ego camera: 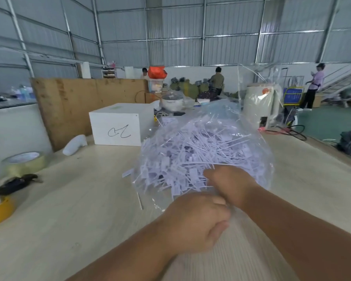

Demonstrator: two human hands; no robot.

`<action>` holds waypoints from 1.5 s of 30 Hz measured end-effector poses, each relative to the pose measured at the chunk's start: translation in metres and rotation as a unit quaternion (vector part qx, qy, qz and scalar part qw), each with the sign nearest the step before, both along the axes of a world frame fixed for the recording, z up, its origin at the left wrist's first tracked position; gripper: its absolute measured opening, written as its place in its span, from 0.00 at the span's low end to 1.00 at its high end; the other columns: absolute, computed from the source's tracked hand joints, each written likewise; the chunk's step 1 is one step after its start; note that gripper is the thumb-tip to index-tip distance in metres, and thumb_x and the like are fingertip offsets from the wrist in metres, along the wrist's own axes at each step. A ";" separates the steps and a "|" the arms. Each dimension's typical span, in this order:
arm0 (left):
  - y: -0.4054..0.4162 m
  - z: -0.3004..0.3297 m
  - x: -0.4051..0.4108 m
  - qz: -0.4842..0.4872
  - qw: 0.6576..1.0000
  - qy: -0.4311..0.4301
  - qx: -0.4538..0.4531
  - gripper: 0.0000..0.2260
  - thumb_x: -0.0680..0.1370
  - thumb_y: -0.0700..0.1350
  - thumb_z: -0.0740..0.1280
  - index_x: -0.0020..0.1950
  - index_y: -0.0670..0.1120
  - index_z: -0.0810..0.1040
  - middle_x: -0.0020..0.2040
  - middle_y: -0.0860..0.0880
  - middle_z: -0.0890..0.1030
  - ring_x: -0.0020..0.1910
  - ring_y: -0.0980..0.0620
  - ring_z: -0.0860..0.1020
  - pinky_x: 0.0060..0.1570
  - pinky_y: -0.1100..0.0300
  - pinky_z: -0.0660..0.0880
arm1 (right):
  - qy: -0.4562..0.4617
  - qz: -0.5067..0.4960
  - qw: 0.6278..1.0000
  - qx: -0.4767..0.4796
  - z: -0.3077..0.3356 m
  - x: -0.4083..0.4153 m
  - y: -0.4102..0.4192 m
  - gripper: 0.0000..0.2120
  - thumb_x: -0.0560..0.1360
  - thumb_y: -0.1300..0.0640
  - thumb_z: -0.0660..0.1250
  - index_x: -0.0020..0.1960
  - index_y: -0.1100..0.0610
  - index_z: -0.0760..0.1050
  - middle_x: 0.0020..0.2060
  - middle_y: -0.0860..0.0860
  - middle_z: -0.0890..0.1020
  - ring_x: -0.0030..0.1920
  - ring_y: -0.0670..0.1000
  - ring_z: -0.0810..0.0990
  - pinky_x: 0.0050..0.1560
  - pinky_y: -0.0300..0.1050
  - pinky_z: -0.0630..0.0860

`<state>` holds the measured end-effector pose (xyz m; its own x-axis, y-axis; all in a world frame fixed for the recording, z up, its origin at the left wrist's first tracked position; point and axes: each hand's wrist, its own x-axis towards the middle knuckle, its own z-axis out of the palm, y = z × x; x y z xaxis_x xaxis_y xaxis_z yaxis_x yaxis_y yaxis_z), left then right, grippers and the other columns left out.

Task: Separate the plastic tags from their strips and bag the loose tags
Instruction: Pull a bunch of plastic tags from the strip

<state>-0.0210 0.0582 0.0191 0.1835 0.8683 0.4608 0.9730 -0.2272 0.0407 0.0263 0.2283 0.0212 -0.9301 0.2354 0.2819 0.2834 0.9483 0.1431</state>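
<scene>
1. Now, head view: the clear plastic bag [209, 151], bulging with loose white plastic tags [190, 157], sits on the pale wooden table [79, 199]; the left hand [193, 222] and the right hand [229, 185] both grip its gathered neck.
2. Likely light, crinkly, slippery film; hold at the neck; spiky tags could puncture.

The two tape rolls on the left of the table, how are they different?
The clear tape roll is pale and see-through, while the yellow tape roll is bright and solid. The clear tape roll lies farther back on the table; the yellow tape roll is nearer, at the picture's edge, partly behind a white thing. Both lie flat.
</scene>
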 end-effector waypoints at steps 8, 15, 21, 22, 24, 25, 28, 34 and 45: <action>-0.001 0.003 -0.006 0.047 0.996 -0.074 -0.037 0.09 0.77 0.53 0.66 0.41 0.49 0.78 0.36 0.55 0.74 0.37 0.58 0.72 0.38 0.63 0.69 | 0.045 0.078 0.996 0.010 -0.017 0.005 0.011 0.15 0.77 0.41 0.53 0.59 0.48 0.62 0.40 0.47 0.73 0.43 0.52 0.74 0.37 0.44 0.63; -0.008 0.034 0.002 0.063 0.950 -0.062 0.299 0.08 0.76 0.46 0.64 0.39 0.45 0.80 0.32 0.53 0.74 0.32 0.58 0.70 0.35 0.63 0.68 | -0.038 0.094 0.993 0.059 0.008 0.047 -0.005 0.25 0.79 0.38 0.46 0.75 0.42 0.51 0.61 0.48 0.71 0.56 0.53 0.76 0.50 0.48 0.76; 0.023 0.066 -0.032 0.311 0.909 -0.017 0.277 0.25 0.71 0.50 0.72 0.65 0.45 0.71 0.56 0.44 0.72 0.55 0.43 0.70 0.53 0.51 0.68 | 0.076 0.114 0.965 0.224 0.020 0.071 -0.026 0.10 0.71 0.50 0.68 0.48 0.55 0.78 0.41 0.52 0.78 0.37 0.54 0.78 0.27 0.46 0.75; 0.029 0.070 -0.040 0.356 0.904 -0.014 0.237 0.29 0.71 0.52 0.73 0.68 0.46 0.68 0.59 0.44 0.71 0.57 0.43 0.69 0.55 0.50 0.67 | 0.107 0.137 0.959 0.225 0.018 0.072 -0.031 0.09 0.70 0.50 0.68 0.43 0.55 0.77 0.38 0.51 0.77 0.34 0.54 0.77 0.25 0.46 0.74; 0.040 0.076 -0.054 0.424 0.893 0.000 0.151 0.28 0.73 0.53 0.71 0.69 0.48 0.65 0.61 0.45 0.70 0.60 0.43 0.68 0.55 0.51 0.67 | 0.123 0.169 0.956 0.207 0.009 0.069 -0.043 0.12 0.68 0.47 0.69 0.42 0.55 0.77 0.37 0.51 0.77 0.33 0.52 0.77 0.24 0.45 0.73; 0.045 0.077 -0.058 0.439 0.890 0.004 0.120 0.24 0.74 0.50 0.69 0.67 0.47 0.67 0.61 0.45 0.71 0.59 0.43 0.70 0.54 0.51 0.68 | 0.118 0.173 0.957 0.202 0.006 0.066 -0.049 0.12 0.67 0.46 0.70 0.42 0.54 0.77 0.36 0.50 0.77 0.32 0.52 0.77 0.24 0.44 0.73; 0.047 0.074 -0.062 0.437 0.892 0.003 0.117 0.09 0.74 0.39 0.64 0.53 0.45 0.75 0.49 0.45 0.78 0.48 0.42 0.76 0.41 0.55 0.69 | 0.090 0.098 0.979 0.152 0.007 0.055 -0.066 0.14 0.72 0.40 0.64 0.45 0.52 0.74 0.34 0.48 0.77 0.31 0.51 0.77 0.27 0.41 0.68; 0.034 0.062 -0.061 0.380 0.912 0.015 0.154 0.07 0.74 0.43 0.64 0.51 0.46 0.72 0.45 0.46 0.77 0.45 0.43 0.75 0.34 0.56 0.63 | 0.161 -0.028 0.884 -0.439 0.037 0.017 -0.049 0.24 0.77 0.34 0.52 0.35 0.52 0.67 0.29 0.51 0.72 0.28 0.50 0.70 0.32 0.44 0.67; 0.052 0.048 -0.078 0.428 0.885 0.146 0.111 0.13 0.73 0.39 0.63 0.57 0.44 0.71 0.49 0.44 0.76 0.45 0.44 0.76 0.38 0.54 0.66 | 0.123 0.124 0.978 0.114 -0.002 0.036 -0.048 0.16 0.67 0.41 0.68 0.43 0.53 0.72 0.32 0.49 0.76 0.30 0.52 0.77 0.25 0.43 0.69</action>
